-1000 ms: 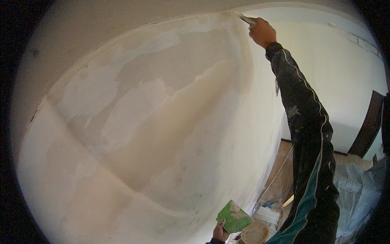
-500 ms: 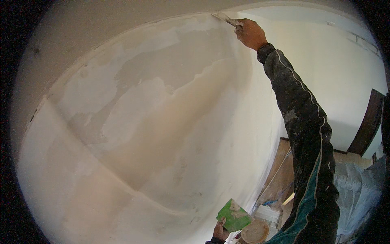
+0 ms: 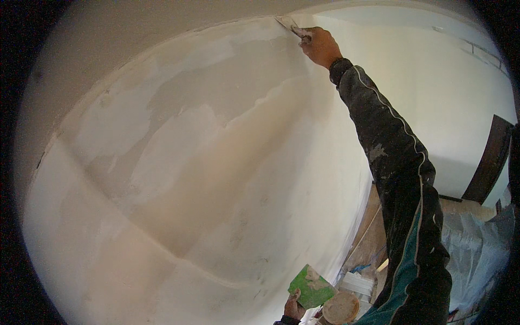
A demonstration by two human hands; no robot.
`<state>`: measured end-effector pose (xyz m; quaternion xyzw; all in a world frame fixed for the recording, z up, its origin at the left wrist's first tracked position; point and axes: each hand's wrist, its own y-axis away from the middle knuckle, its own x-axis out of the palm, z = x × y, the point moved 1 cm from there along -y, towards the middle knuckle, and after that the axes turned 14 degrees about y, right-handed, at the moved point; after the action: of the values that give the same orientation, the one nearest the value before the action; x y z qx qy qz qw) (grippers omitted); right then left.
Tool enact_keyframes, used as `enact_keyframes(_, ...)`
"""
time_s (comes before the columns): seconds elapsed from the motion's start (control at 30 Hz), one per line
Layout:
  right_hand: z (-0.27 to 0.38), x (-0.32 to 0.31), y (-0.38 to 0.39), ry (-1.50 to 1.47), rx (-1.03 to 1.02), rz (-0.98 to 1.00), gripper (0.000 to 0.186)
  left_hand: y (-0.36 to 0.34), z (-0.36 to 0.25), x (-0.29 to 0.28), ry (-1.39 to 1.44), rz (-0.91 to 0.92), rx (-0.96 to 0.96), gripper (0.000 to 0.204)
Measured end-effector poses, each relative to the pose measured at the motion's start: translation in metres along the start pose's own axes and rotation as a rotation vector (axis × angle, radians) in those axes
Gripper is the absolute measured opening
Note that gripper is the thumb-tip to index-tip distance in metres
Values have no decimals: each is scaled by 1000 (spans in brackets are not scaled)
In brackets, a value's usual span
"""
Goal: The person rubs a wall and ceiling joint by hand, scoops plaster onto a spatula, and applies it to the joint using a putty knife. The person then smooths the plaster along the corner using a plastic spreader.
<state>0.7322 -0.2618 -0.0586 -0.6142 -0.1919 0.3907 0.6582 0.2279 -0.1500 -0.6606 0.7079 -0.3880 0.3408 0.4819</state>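
Observation:
My right hand (image 3: 322, 47) is closed round the handle of a putty knife (image 3: 293, 30), high up with the arm stretched out. Its blade lies against the top of the white wall (image 3: 200, 146), close under the ceiling line and near the corner. Darker and lighter patches of filler cover the wall. Low in the view, my left hand (image 3: 294, 307) grips a green flat plate (image 3: 311, 287) smeared with beige putty. Much of the left hand is cut off by the lower edge.
Beside the green plate stands a round tub (image 3: 340, 307) with beige stuff in it. White boxy things (image 3: 357, 284) lie behind it on the brown floor (image 3: 368, 225). Clear plastic sheeting (image 3: 474, 249) covers something at the right, below a dark door frame (image 3: 489, 162).
My right hand and the putty knife have shifted slightly left along the top of the wall. The left hand holds the green plate in nearly the same place.

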Motion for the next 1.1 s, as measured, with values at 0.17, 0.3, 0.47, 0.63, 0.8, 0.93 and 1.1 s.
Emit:
enact_keyframes(0.17,-3,0,17,18,-93,87,40,2,0,-3,8,60,-19,47)
enact_keyframes(0.3,20,-37,28,22,47,367,44,14,-7,13,-14,56,-19,47)
enact_keyframes(0.47,60,-89,137,-354,-13,449,39,14,-38,1,-481,75,78,50)
enact_keyframes(0.63,109,-141,330,-416,-489,636,41,52,-69,67,-259,63,38,58)
enact_keyframes(0.8,147,-215,470,-77,-535,957,57,72,-77,112,-335,117,4,52)
enact_keyframes(0.93,147,-217,532,-36,-523,853,58,50,-78,57,-337,125,-3,47)
enact_keyframes(1.1,152,-250,505,83,-369,1066,53,58,-86,37,-292,99,-30,47)
